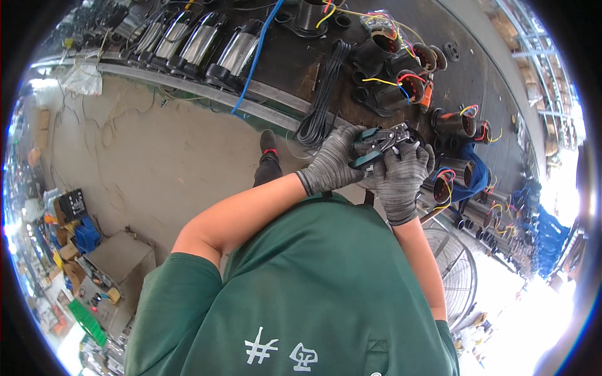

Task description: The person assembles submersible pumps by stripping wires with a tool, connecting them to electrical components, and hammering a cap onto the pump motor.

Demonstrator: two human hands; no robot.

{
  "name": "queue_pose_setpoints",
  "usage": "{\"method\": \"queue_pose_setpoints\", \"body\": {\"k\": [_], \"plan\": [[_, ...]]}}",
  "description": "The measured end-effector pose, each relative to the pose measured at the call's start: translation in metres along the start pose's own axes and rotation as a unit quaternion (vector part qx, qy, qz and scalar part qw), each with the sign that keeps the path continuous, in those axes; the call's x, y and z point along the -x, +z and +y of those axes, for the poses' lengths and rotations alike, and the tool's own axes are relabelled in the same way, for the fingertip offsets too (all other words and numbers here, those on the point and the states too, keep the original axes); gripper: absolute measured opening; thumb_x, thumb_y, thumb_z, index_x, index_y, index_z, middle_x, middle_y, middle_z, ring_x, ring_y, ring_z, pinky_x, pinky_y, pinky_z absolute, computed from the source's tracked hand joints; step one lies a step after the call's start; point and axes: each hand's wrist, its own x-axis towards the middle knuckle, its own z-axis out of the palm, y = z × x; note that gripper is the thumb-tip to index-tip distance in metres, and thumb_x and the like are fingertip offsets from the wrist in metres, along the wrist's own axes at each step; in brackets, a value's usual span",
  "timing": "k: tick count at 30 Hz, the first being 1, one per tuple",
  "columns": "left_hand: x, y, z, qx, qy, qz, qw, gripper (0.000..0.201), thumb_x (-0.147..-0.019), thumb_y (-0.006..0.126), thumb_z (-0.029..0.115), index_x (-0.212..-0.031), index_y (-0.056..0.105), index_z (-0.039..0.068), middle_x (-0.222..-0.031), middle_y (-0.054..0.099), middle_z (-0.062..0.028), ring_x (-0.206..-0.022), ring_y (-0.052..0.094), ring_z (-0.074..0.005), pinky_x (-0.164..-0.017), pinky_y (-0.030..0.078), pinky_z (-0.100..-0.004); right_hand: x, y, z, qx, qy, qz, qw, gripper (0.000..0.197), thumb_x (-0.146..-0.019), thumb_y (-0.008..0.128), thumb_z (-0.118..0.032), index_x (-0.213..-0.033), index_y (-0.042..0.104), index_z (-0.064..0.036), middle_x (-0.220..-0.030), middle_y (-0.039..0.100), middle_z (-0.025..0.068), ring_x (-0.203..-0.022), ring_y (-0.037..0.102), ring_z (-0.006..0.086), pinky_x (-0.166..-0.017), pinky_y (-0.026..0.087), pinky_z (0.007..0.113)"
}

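My left hand, in a grey knit glove, is wrapped round the handles of a wire stripper with dark green grips and a metal head. The tool's head points right, toward my other hand. My right hand, gloved the same way, is closed beside the stripper's jaws, its fingers bent. What it pinches is too small and covered to make out. A coil of black cable lies just beyond my left hand at the bench edge. Past my right hand stands a black motor housing with yellow, red and blue wires sticking out.
Several more wired housings line the dark bench to the right. Shiny metal cylinders with black ends stand at the far left of the bench. A blue hose hangs over its edge. A caged fan stands low at right.
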Motion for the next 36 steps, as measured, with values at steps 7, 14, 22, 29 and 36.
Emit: {"method": "queue_pose_setpoints", "body": {"k": [7, 14, 22, 29, 36], "plan": [[0.01, 0.02, -0.019, 0.095, -0.027, -0.04, 0.994, 0.088, -0.071, 0.086, 0.014, -0.149, 0.048, 0.0, -0.135, 0.057, -0.0213, -0.129, 0.057, -0.0361, -0.115, 0.045, -0.0441, 0.0, 0.007, 0.005, 0.003, -0.017, 0.024, 1.0, 0.038, -0.076, 0.071, -0.043, -0.105, 0.081, -0.0219, -0.118, 0.069, 0.0065, -0.113, 0.06, 0.0349, -0.113, 0.037, 0.06], [0.011, 0.009, -0.008, 0.059, -0.031, -0.048, 0.997, 0.092, -0.074, 0.084, 0.016, -0.155, 0.043, 0.0, -0.136, 0.056, -0.0243, -0.131, 0.055, -0.0406, -0.117, 0.043, -0.0466, -0.003, 0.006, 0.004, 0.007, -0.02, 0.03, 0.999, 0.037, -0.074, 0.072, -0.045, -0.1, 0.08, -0.0198, -0.118, 0.069, 0.008, -0.109, 0.06, 0.0357, -0.112, 0.038, 0.06], [0.01, 0.009, -0.003, 0.012, -0.025, -0.036, 0.999, 0.089, -0.076, 0.084, 0.014, -0.154, 0.043, -0.002, -0.135, 0.056, -0.0261, -0.129, 0.055, -0.0432, -0.114, 0.044, -0.0484, -0.001, 0.006, 0.003, 0.009, -0.015, 0.017, 1.0, 0.04, -0.073, 0.073, -0.044, -0.103, 0.08, -0.0184, -0.122, 0.067, 0.0112, -0.111, 0.059, 0.0375, -0.113, 0.037, 0.061], [0.007, 0.006, 0.001, -0.025, -0.021, -0.038, 0.999, 0.087, -0.077, 0.086, 0.014, -0.151, 0.046, -0.003, -0.134, 0.056, -0.0276, -0.124, 0.057, -0.0442, -0.111, 0.048, -0.0479, -0.003, 0.006, 0.004, 0.005, -0.015, 0.024, 1.0, 0.041, -0.071, 0.075, -0.042, -0.104, 0.08, -0.0184, -0.124, 0.067, 0.0113, -0.114, 0.059, 0.0368, -0.114, 0.037, 0.06], [0.009, 0.009, 0.001, -0.045, -0.027, -0.022, 0.998, 0.086, -0.077, 0.088, 0.016, -0.149, 0.047, -0.003, -0.132, 0.057, -0.0276, -0.124, 0.058, -0.0439, -0.11, 0.049, -0.0474, -0.003, 0.005, 0.002, 0.001, -0.007, 0.016, 1.0, 0.041, -0.068, 0.079, -0.039, -0.103, 0.081, -0.0189, -0.122, 0.068, 0.0107, -0.116, 0.059, 0.0365, -0.116, 0.035, 0.06]]}}
